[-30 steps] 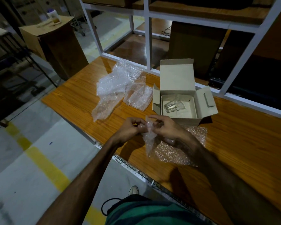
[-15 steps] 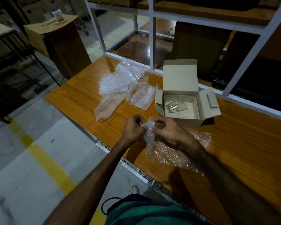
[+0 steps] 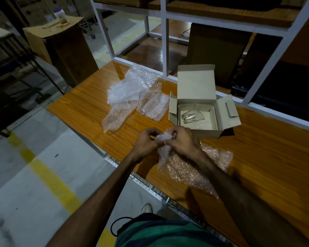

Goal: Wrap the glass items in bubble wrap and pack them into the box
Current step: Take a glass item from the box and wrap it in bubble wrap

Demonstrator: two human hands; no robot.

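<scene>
- Bubble wrap [image 3: 182, 166], the sheet you were working, lay on the near part of the wooden table [image 3: 268, 157], with its left end gathered up into a bundle between your hands.
- Your left hand [image 3: 146, 141] had its fingers curled and pinched the bundle's left side.
- Your right hand [image 3: 182, 141] had its fingers curled over the top of the bundle and gripped it, with the rest of the sheet trailing out under your forearm.
- Whatever sat inside the bundle was hidden by the wrap and your fingers, so I cannot tell what it was.
- Just behind your hands stood the cardboard box [image 3: 209, 131], open, its lid upright and its side flaps spread.
- One bare glass [image 3: 193, 116] lay on its side in the box, towards the left wall.
- Left of the box, touching it or nearly so, you had a loose heap of spare bubble wrap [image 3: 134, 97] on the table.
- A white shelf frame [image 3: 163, 43] rose along the table's far edge.
</scene>
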